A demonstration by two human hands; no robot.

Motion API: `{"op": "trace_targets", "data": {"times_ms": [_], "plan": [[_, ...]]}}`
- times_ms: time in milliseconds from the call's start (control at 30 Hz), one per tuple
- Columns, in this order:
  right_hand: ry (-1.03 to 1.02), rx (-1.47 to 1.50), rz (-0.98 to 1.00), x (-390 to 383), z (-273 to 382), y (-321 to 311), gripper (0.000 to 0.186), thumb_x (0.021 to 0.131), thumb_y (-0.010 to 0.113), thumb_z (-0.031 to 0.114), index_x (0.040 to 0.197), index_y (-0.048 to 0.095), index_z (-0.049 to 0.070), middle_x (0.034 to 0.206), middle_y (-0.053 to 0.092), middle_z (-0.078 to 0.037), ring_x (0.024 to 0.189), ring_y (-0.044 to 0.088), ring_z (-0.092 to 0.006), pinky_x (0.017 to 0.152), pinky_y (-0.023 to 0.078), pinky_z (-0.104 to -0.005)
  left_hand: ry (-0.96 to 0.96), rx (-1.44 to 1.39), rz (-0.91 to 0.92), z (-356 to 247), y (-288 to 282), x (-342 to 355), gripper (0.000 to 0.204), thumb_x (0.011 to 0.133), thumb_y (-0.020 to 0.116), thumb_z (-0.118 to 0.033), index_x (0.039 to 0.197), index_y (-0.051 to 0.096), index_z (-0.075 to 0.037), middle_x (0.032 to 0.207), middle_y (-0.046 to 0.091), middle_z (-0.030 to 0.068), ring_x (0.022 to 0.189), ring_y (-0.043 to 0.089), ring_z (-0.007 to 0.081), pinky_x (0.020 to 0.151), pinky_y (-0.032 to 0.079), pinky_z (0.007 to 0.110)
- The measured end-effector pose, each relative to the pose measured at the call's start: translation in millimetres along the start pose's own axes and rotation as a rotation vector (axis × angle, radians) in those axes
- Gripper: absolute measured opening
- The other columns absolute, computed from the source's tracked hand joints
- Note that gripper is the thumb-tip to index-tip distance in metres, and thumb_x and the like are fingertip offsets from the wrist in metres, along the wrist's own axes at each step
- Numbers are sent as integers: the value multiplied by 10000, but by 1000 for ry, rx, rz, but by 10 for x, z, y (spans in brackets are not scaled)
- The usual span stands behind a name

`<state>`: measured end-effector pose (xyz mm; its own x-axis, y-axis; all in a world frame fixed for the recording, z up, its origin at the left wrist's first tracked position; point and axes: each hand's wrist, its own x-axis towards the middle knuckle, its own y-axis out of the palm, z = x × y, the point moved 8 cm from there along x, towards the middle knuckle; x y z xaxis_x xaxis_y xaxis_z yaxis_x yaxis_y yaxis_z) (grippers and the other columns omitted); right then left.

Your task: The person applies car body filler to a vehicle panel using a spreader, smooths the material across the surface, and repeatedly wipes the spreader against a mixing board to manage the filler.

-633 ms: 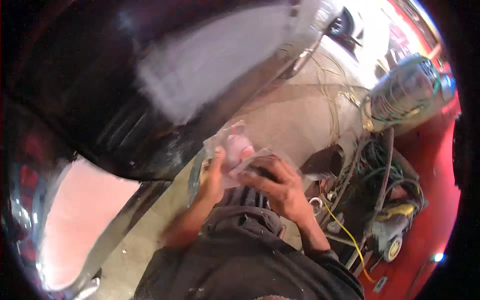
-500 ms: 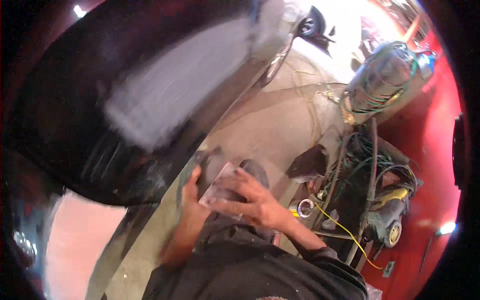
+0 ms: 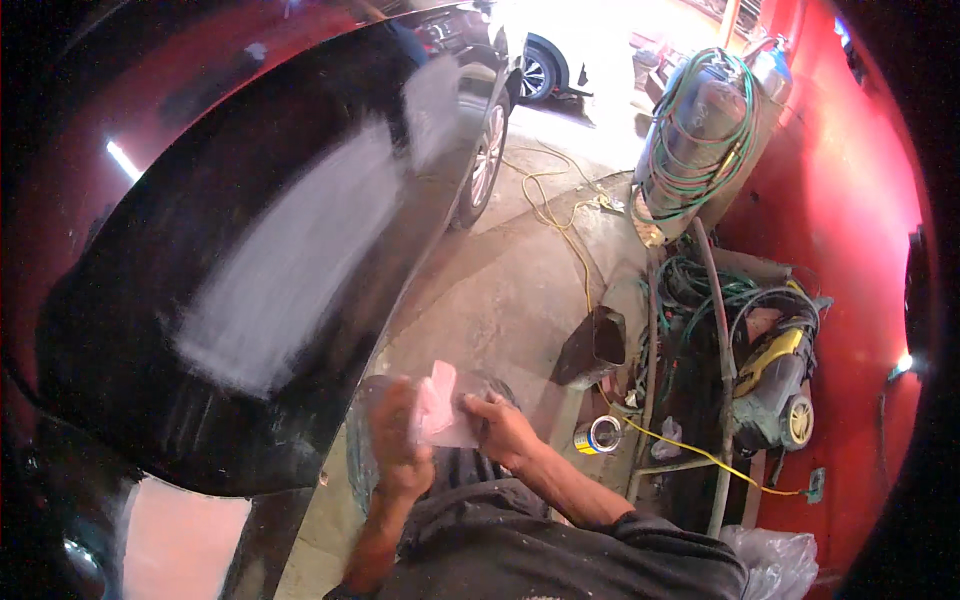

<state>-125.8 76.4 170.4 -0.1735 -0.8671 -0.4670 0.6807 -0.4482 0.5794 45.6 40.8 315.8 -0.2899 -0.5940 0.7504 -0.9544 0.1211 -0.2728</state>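
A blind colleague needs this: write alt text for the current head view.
A person's right hand holds a pale sheet bearing pink paste, the blurred left hand close beside it. At left is dark car bodywork with a gray patch and, lower in view, a pink patch; at right, a hose-draped cylinder is near a red wall.

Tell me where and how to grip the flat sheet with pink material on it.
The flat sheet is probably best pinched by its right edge, coming from the right, where the right hand is: it looks thin, and the pink material sits toward its left.
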Motion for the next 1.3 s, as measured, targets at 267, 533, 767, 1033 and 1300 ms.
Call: {"op": "trace_targets", "data": {"times_ms": [267,533,767,1033,1300], "plan": [[47,117,80,476,-212,-613,418,786,734,60,1185,614,22,1103,694,-185,1012,686,-357,899,548,-419,-369,181,453,93,225,-156,503,966,631,-208,1460,555,-154,1384,527,171,1150,616,411,960,526,473],[-909,-1100,435,-847,966,1201,454,879,588,29,1320,648,117,1320,606,-145,1247,584,-332,1110,428,-516,-1242,-939,-232,896,296,-746,564,1067,442,-497,1322,604,-20,1291,660,169,1214,629,312,1010,512,487],[-986,-1501,725,-1077,746,1250,727,765,613,28,1468,575,208,1443,516,-173,1370,460,-397,1162,361,-528,-1332,-1539,-350,783,329,-855,505,1028,540,-417,1368,567,-45,1285,651,154,1157,648,305,966,546,458],[-1029,-1746,364,-848,1252,922,610,827,600,94,1419,614,241,1458,536,-168,1329,520,-391,1074,462,-451,-1098,-1383,-447,618,-25,-470,516,1062,518,-358,1427,505,7,1364,601,150,1250,593,271,998,527,406],[-964,-1644,539,-934,829,1269,626,794,613,97,1408,629,218,1391,549,-138,1331,506,-355,1120,409,-492,-1130,-905,-328,748,-71,-637,591,1055,525,-418,1457,480,12,1410,564,146,1271,579,280,1034,498,418]]}}
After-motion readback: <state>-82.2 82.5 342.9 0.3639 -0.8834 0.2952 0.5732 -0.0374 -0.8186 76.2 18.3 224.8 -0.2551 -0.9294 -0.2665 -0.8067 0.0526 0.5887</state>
